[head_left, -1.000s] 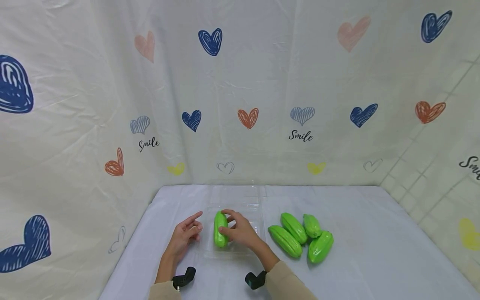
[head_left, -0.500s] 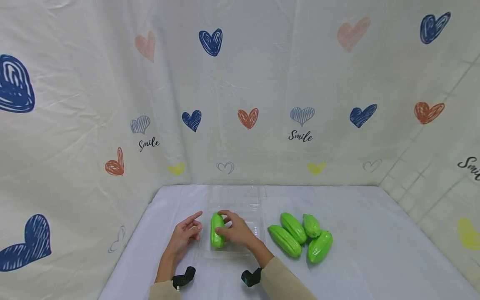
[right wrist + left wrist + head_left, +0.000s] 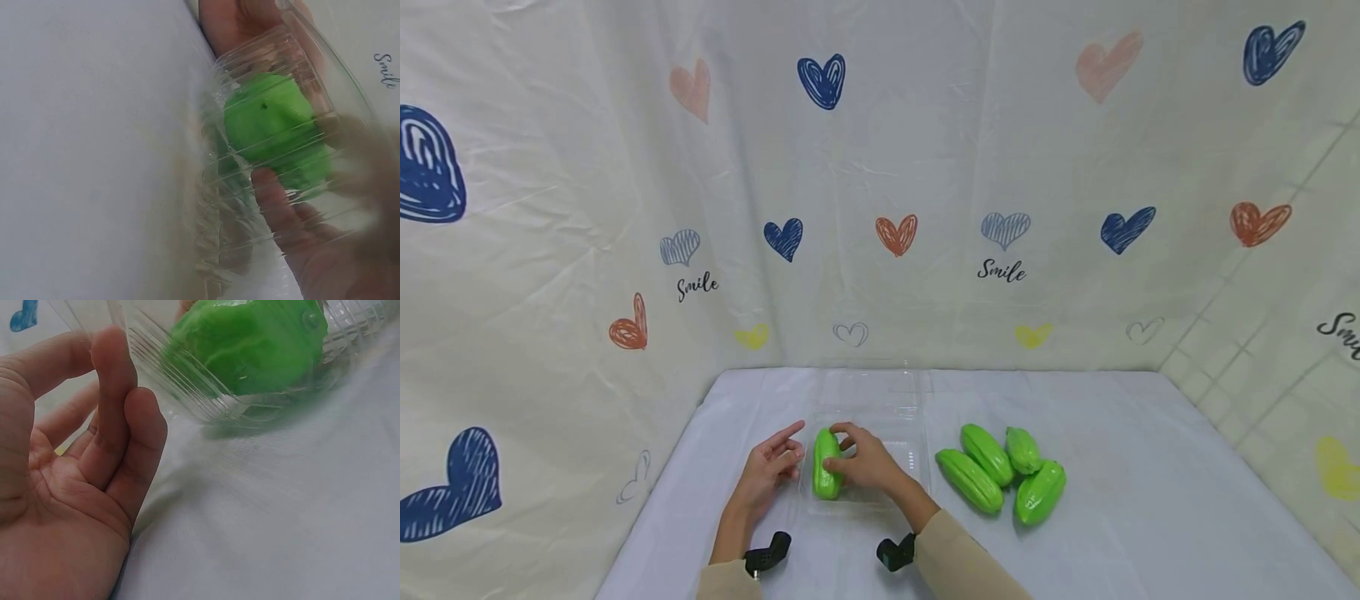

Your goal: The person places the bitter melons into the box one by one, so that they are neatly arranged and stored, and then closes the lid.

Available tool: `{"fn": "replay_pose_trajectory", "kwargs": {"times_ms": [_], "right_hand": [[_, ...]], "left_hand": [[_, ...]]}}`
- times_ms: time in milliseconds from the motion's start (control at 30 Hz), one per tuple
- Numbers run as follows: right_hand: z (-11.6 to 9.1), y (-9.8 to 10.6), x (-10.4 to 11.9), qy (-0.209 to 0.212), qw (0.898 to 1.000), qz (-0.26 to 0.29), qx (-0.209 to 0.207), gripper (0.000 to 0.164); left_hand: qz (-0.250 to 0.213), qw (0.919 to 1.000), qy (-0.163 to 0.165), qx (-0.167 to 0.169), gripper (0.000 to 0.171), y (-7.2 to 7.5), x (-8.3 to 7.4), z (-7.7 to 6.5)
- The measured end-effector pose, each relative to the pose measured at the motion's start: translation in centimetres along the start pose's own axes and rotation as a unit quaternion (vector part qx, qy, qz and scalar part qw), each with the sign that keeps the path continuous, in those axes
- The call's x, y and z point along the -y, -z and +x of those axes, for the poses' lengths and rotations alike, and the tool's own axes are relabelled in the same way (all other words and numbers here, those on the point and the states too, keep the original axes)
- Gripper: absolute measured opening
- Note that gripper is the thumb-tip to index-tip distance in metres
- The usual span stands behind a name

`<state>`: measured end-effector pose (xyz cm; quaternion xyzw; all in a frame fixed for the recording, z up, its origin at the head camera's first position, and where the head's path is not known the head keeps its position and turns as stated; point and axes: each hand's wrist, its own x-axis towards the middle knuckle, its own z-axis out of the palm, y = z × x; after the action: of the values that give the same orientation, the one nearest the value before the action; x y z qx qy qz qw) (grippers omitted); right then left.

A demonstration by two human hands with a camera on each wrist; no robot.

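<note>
A glossy, bright green cucumber-shaped vegetable (image 3: 824, 467) stands lengthwise at the left side of a clear plastic clamshell box (image 3: 912, 479). My right hand (image 3: 871, 461) grips it, thumb at the near side and fingers at the far end. In the right wrist view the vegetable (image 3: 269, 119) shows through the ribbed box wall. My left hand (image 3: 767, 468) is at the box's left rim with its index finger stretched forward. In the left wrist view this hand (image 3: 81, 456) appears to pinch the clear rim between thumb and a finger; the other fingers are bent.
Several more green vegetables (image 3: 970, 481) lie in a group on the white-covered table (image 3: 1142, 500), right of the box. The box's transparent lid (image 3: 868, 390) lies folded back behind it. A white curtain (image 3: 940, 167) with printed hearts hangs beyond the table.
My right hand has moved left with the green vegetable, from the middle of the box to its left side. The left hand has hardly moved.
</note>
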<state>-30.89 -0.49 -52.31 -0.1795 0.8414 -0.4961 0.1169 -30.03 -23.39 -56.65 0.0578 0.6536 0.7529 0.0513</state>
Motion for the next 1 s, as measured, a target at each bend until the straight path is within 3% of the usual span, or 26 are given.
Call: {"fn": "replay_pose_trajectory", "kwargs": {"times_ms": [667, 1000], "right_hand": [[-0.18, 0.01, -0.21, -0.013, 0.999, 0.022, 0.026, 0.057], [-0.32, 0.11, -0.18, -0.018, 0.999, 0.024, 0.031, 0.057]], "left_hand": [[0.000, 0.9999, 0.010, -0.014, 0.060, -0.03, -0.15, 0.03], [-0.002, 1.0000, 0.006, -0.005, 0.064, -0.08, -0.15, -0.08]]}}
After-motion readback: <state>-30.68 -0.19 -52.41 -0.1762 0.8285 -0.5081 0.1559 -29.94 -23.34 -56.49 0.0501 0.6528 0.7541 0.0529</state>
